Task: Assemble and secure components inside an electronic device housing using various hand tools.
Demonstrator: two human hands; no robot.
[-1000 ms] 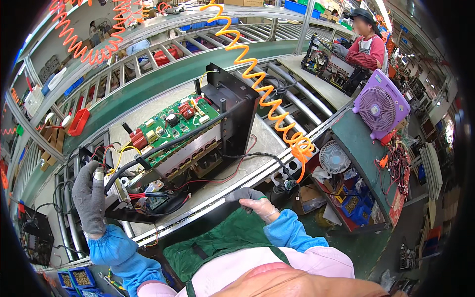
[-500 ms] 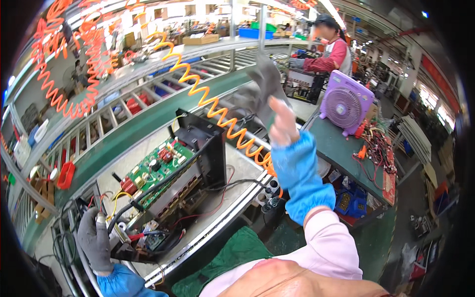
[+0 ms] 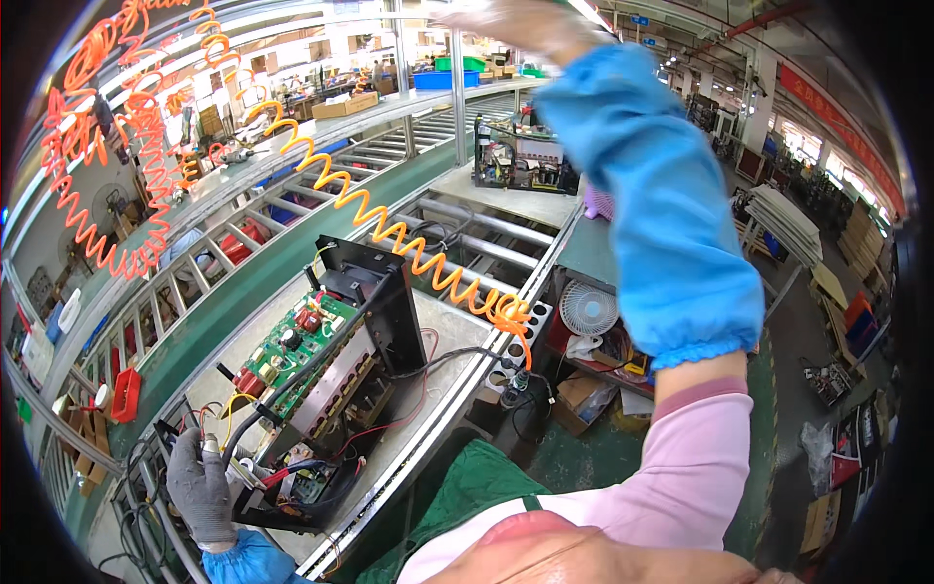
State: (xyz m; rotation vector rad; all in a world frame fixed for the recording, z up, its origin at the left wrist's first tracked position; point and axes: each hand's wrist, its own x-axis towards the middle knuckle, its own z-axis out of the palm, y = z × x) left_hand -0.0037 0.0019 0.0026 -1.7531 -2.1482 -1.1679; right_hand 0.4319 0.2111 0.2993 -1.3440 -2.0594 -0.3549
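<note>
Landmark: one electronics chassis (image 3: 336, 384), black end panel (image 3: 368, 302) at its far end, resting on a pale board (image 3: 457, 336).

Mounted on the chassis: green circuit board (image 3: 290, 339), populated with dark red and pale components.

At the chassis's near end: yellow wire (image 3: 231, 414), bent in a loop; small lower board (image 3: 305, 479) with red and black leads around it.

Left hand (image 3: 199, 487), grey knitted glove: at the near left end of the chassis, fingers up beside the wiring; whether it grasps a part or merely rests there cannot be told.

Right hand (image 3: 530, 27): raised well beyond the chassis, blurred at the upper edge; grip cannot be told. Blue sleeve (image 3: 662, 195) on that forearm, right of the chassis.

Right of the chassis: orange coiled hose (image 3: 510, 313), its lower coils bunched; black cable (image 3: 449, 360), running outward; white-bladed fan (image 3: 588, 310), farther off; cardboard box (image 3: 582, 401), below the fan.

Beyond the chassis: conveyor rollers (image 3: 486, 248); second electronics unit (image 3: 525, 164); blue bin (image 3: 446, 80), farthest.

Left of the chassis: red bin (image 3: 125, 394), well apart; black cables (image 3: 136, 477), looped, near the left hand.
</note>
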